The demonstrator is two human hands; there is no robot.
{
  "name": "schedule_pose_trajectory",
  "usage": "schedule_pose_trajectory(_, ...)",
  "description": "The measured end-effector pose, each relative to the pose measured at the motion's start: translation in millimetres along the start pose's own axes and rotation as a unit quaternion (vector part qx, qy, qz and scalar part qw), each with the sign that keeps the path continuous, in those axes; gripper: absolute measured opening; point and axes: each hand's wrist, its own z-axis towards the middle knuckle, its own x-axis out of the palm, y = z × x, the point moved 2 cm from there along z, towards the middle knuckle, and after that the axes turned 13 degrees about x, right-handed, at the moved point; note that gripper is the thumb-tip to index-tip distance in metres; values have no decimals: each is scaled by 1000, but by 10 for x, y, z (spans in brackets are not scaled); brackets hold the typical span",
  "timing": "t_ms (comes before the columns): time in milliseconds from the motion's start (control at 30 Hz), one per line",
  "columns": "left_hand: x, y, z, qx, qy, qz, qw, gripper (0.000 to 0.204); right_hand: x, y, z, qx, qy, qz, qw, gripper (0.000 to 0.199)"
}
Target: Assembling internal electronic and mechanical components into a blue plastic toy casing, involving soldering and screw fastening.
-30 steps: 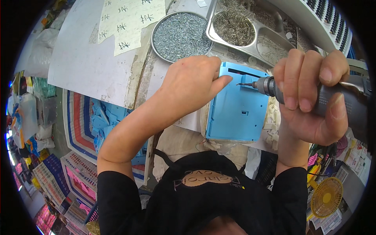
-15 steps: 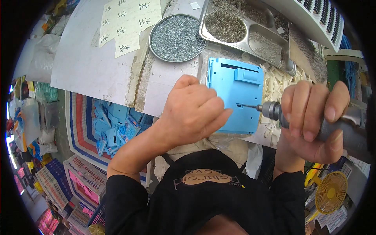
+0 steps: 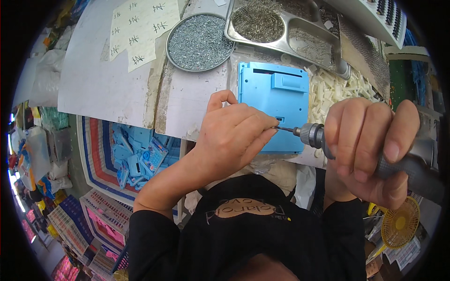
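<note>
My right hand (image 3: 375, 145) is wrapped round a grey electric screwdriver (image 3: 408, 166), whose thin bit points left. My left hand (image 3: 239, 131) is closed in a pinch, with thumb and forefinger meeting at the bit's tip. Whatever lies between those fingertips is too small to make out. Beneath both hands a light-blue plastic casing (image 3: 262, 103) lies flat on the table, showing small holes, a dark slot and a raised block. The left hand covers its lower left part.
Beyond the casing stand a round dish of small silver screws (image 3: 199, 44) and a metal compartment tray (image 3: 281, 44) of small metal parts. Cream plastic pieces (image 3: 323, 93) are heaped at its right. Lower left, a striped bin (image 3: 96, 159) holds blue casings (image 3: 136, 154). A yellow fan (image 3: 399, 222) stands lower right.
My left fingertips, apart from the bit before, now meet its tip in a pinch. The screwdriver has shifted slightly left. The whole view has moved a little.
</note>
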Motion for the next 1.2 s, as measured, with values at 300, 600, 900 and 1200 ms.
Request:
schedule_pose_trajectory(300,-64,17,13,36,1,32,999,18,73,-11,59,-22,5,-6,1000,26)
schedule_pose_trajectory(600,-223,140,230,124,194,82,970,19,34,-49,127,15,20,-30,999,24)
schedule_pose_trajectory(900,-560,1419,44,-80,40,271,958,20,-173,-76,-5,2,-26,-40,999,25)
schedule_pose_trajectory(1200,-631,1659,61,-120,56,363,923,30,-154,-60,-653,27,-114,-55,992,30)
